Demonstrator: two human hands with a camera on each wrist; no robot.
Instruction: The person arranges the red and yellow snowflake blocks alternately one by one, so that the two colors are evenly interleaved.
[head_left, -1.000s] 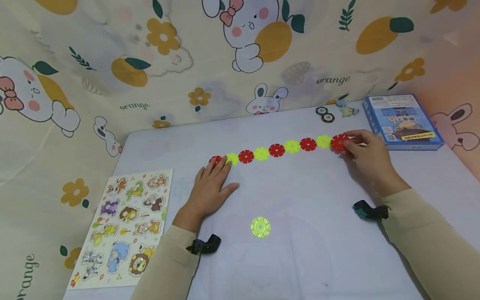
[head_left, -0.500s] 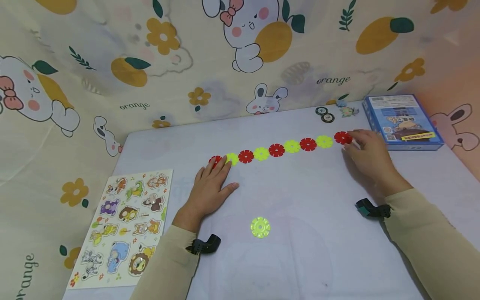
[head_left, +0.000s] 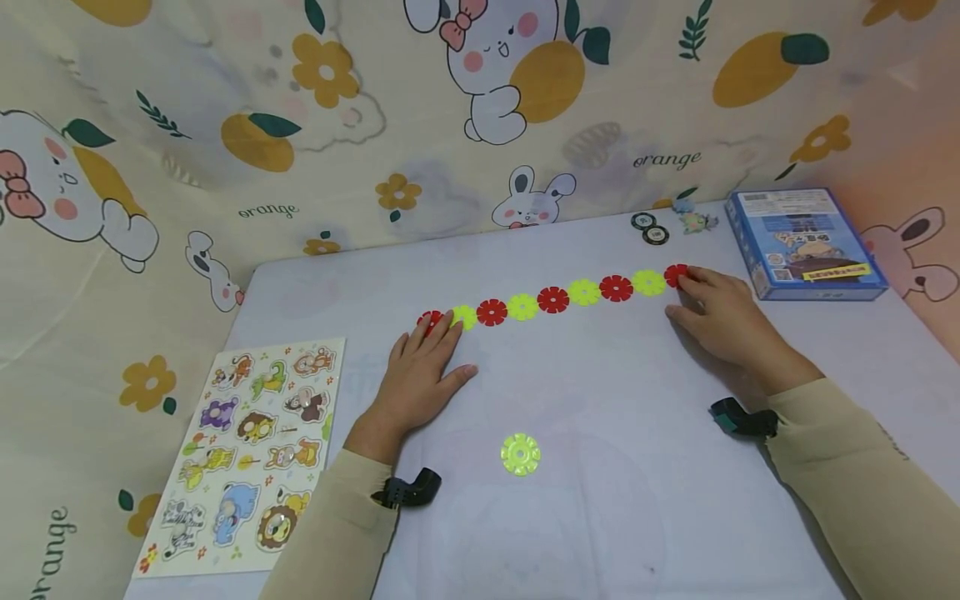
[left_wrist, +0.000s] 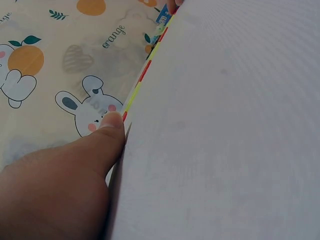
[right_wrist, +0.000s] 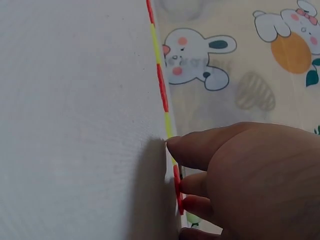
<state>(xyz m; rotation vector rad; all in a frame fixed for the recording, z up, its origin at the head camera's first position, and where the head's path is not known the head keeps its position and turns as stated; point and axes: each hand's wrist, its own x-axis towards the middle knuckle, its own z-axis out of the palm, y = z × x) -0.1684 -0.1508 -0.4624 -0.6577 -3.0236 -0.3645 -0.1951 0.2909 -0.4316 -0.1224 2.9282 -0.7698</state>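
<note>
Red and yellow-green notched plastic discs lie flat in a slightly rising row across the white table (head_left: pixel 585 383). The left hand (head_left: pixel 420 375) rests palm down at the row's left end, its fingertips over the end red disc (head_left: pixel 429 320) and the neighbouring yellow-green disc (head_left: pixel 467 317). At the other end, the right hand (head_left: pixel 723 312) touches the last red disc (head_left: pixel 673 275) with its fingertips and partly hides it; its thumb is apart from the disc. That disc (right_wrist: pixel 177 190) appears edge-on under the fingers in the right wrist view. A yellow-green disc (head_left: pixel 521 455) lies alone nearer the front.
An animal sticker board (head_left: pixel 247 450) lies at the left. A blue box (head_left: pixel 806 242) stands at the back right, beside two small black rings (head_left: pixel 649 228) and a small pale figure (head_left: pixel 696 220). A patterned cloth (head_left: pixel 337 167) hangs behind the table.
The right hand first shifted the end red disc slightly right, opening a gap, then slid it back left beside the yellow-green disc. Its thumb has moved off the disc. The left hand stays still.
</note>
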